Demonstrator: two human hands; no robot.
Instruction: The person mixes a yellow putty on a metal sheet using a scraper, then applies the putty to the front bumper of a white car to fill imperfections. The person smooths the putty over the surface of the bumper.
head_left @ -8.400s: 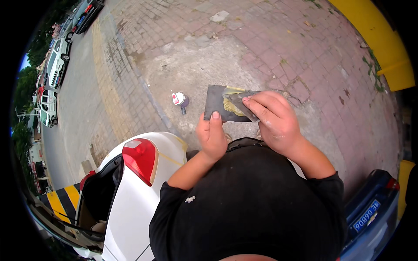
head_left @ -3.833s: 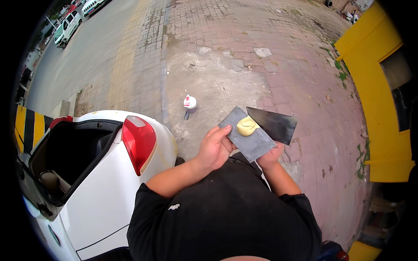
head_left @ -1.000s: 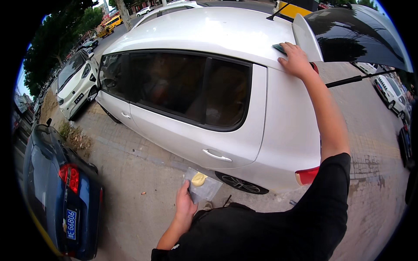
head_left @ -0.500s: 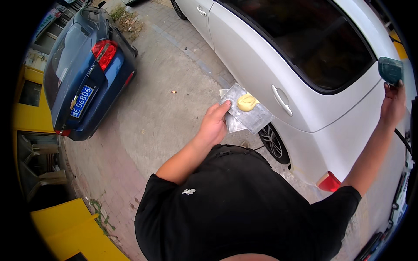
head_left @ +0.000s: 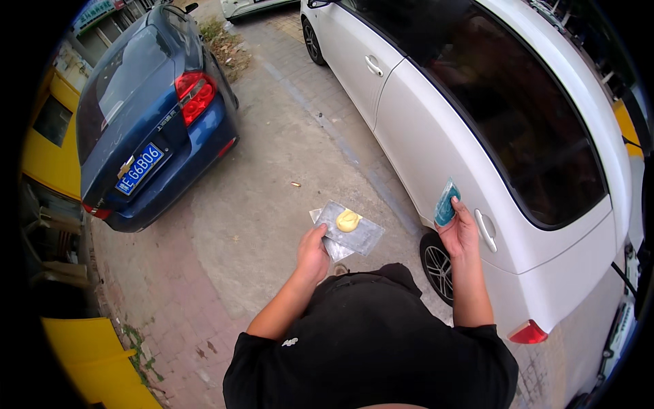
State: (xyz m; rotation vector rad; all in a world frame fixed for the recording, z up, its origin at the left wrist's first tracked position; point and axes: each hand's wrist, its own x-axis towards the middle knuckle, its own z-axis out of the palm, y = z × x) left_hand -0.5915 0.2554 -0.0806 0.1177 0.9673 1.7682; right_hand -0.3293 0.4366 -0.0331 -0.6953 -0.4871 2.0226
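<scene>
My left hand (head_left: pixel 313 253) is closed on the near edge of a flat grey plate (head_left: pixel 366 235), held low in front of my body. A thick yellow dollop of putty (head_left: pixel 347 220) sits on top of the plate, and a second pale sheet (head_left: pixel 336 250) sticks out from underneath. In my right hand (head_left: pixel 460 232) is a teal putty spreader (head_left: pixel 447 203), gripped at its lower end and tilted upright. The spreader is beside the white car's rear door, near the door handle (head_left: pixel 486 230); whether it touches the car, I cannot tell.
The white car (head_left: pixel 436 153) runs along my right, with its rear wheel (head_left: pixel 437 267) close to my right forearm and a red tail light (head_left: pixel 528 332) further back. A dark blue car (head_left: pixel 170 129) is parked at the left. Yellow structures (head_left: pixel 95 358) line the left edge.
My right hand has brought the spreader from the car's rear side at far right in toward the rear door. The view has shifted, and the left hand still holds the plate.
</scene>
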